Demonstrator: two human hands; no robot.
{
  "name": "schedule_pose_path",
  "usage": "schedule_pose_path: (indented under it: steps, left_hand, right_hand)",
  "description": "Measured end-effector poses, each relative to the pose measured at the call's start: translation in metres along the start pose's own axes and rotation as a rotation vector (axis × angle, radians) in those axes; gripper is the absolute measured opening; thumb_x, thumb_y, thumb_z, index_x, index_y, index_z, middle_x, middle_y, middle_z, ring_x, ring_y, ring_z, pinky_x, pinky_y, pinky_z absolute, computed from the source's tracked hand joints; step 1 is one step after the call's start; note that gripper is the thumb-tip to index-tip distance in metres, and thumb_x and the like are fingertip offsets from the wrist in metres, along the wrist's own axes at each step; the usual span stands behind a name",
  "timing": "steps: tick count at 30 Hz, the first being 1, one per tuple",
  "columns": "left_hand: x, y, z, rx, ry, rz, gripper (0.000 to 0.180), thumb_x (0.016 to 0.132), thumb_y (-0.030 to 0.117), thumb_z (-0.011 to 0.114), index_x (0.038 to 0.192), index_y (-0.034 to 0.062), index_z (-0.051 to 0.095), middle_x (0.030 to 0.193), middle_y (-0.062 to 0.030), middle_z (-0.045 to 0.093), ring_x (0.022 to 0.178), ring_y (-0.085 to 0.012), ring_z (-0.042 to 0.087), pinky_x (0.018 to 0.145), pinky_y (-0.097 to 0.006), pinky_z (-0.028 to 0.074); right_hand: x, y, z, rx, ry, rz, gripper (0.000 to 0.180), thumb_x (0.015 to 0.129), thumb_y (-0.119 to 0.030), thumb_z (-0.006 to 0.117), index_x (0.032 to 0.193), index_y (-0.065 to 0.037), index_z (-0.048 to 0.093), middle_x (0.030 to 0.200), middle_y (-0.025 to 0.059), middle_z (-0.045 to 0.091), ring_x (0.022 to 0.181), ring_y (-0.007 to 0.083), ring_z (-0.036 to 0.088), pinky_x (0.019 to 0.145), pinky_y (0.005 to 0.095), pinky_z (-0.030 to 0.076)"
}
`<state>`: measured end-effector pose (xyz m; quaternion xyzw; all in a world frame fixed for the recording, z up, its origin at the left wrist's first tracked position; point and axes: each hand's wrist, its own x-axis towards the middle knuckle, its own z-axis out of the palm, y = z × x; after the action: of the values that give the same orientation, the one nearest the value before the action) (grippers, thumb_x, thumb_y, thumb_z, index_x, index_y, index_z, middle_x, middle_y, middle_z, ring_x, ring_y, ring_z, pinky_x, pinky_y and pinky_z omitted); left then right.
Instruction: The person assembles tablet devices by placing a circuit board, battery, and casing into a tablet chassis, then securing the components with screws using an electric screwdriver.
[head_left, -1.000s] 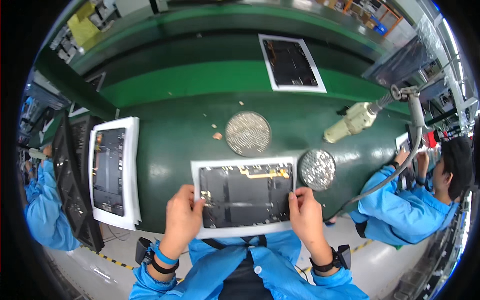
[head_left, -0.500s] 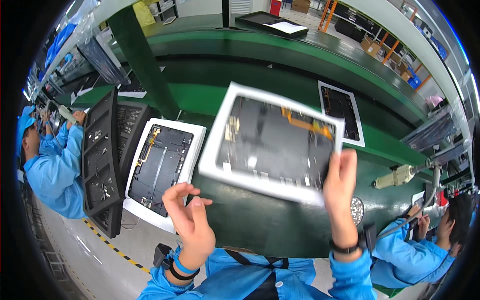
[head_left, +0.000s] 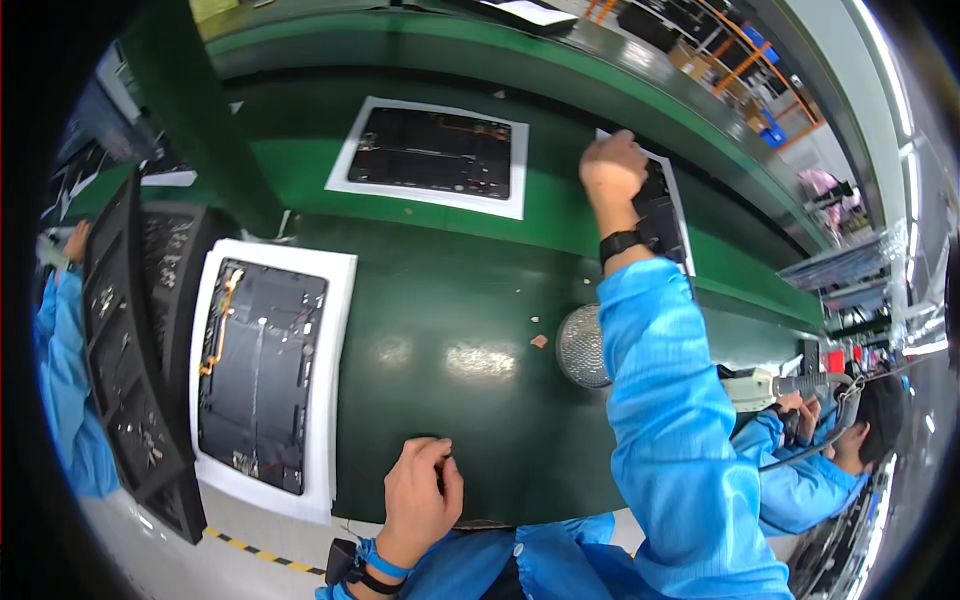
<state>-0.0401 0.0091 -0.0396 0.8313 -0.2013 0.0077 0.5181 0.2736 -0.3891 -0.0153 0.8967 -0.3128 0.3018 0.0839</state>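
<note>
White tray (head_left: 338,300) holds dark panel (head_left: 255,370); left hand (head_left: 420,495) near.

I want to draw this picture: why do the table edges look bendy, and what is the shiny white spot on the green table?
In the head view the fisheye lens curves straight lines, so the green table bows and the corners go black. The white spot is glare from overhead lamps. The right hand and left hand look sharp, not blurred.

right hand (head_left: 612,170) reaching far out — left hand (head_left: 422,490) curled.
</note>
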Motion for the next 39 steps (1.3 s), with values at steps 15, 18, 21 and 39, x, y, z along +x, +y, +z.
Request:
schedule_pose_path:
  steps: [15,18,21,39]
  left_hand:
    - [0.019,0.005,0.007,0.112,-0.050,0.106,0.028,0.082,-0.013,0.067,0.106,-0.0003,0.062,0.098,-0.0148,0.064,0.071,-0.0278,0.062,0.061,-0.037,0.052]
    - [0.017,0.009,0.005,0.095,-0.055,0.115,0.028,0.082,-0.012,0.067,0.107,-0.0005,0.062,0.097,-0.0155,0.064,0.070,-0.0287,0.063,0.061,-0.037,0.052]
    - [0.011,0.012,0.004,0.049,-0.040,0.109,0.026,0.083,-0.009,0.069,0.106,0.0014,0.062,0.096,-0.0152,0.065,0.076,-0.0337,0.066,0.066,-0.040,0.055]
    - [-0.015,0.086,-0.001,-1.070,0.061,-0.342,0.050,0.108,0.016,0.057,0.152,-0.0012,0.042,0.148,-0.0159,0.057,0.135,-0.0277,0.058,0.115,-0.044,0.046]
  right_hand:
    - [0.044,0.243,0.057,-0.010,-0.588,0.288,0.058,0.097,-0.047,0.068,0.125,0.003,0.071,0.134,0.0282,0.067,0.128,0.0422,0.063,0.107,0.0464,0.052]
    - [0.043,0.227,0.029,0.024,-0.527,0.270,0.052,0.099,-0.041,0.066,0.123,0.004,0.071,0.131,0.0290,0.068,0.126,0.0431,0.064,0.104,0.0469,0.054]
    - [0.022,0.178,-0.008,0.276,-0.436,0.498,0.044,0.095,-0.031,0.071,0.118,0.007,0.071,0.122,0.0293,0.072,0.118,0.0437,0.070,0.097,0.0475,0.056]
    - [-0.322,0.072,-0.314,1.829,-0.607,0.835,0.026,0.108,-0.019,0.063,0.121,-0.006,0.046,0.096,0.0019,0.062,0.083,0.0075,0.058,0.071,0.0257,0.050]
